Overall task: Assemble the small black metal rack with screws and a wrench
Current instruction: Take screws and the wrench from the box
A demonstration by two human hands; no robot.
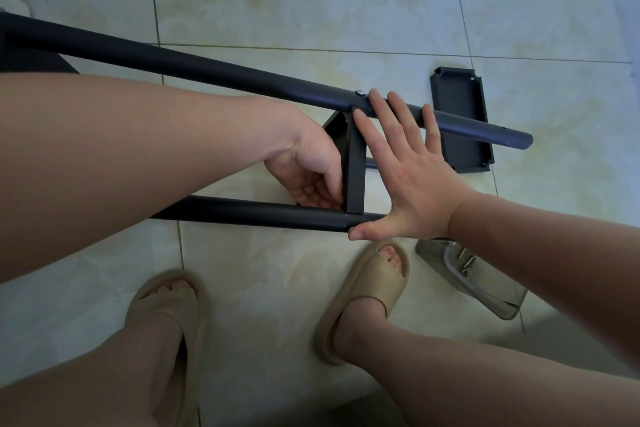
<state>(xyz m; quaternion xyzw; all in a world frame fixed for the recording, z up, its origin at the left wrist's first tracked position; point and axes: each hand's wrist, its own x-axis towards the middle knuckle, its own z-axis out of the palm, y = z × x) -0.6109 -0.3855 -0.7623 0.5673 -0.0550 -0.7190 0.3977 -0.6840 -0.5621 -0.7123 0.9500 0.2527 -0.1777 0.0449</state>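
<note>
The right hand (412,180) lies flat and spread wide across the rack (242,74). Its fingertips (375,99) rest on the upper tube (138,52) and its thumb presses on the open end of the lower tube (259,214). The left hand (308,173) is curled in against the foot of the cross piece (355,170), knuckles up. Whether its fingers pinch anything there cannot be told.

The rack is held low above the tiled floor (311,10), in front of the person's feet. It is matte black metal: two round, smooth tubes that converge toward the right, joined by the flat, folded cross piece. A small silvery screw head (359,92) sits on the upper tube just beside the right fingertips.

Beyond the upper tube's end, a rectangular black plate (460,121) with raised edges and notched corners lies on the floor. Under the right wrist lies a clear plastic bag (485,291) holding several shiny screws (465,263). The feet wear soft beige open-toed slippers (370,291). The floor tiles are glossy, pale and mottled, with thin grout lines.
</note>
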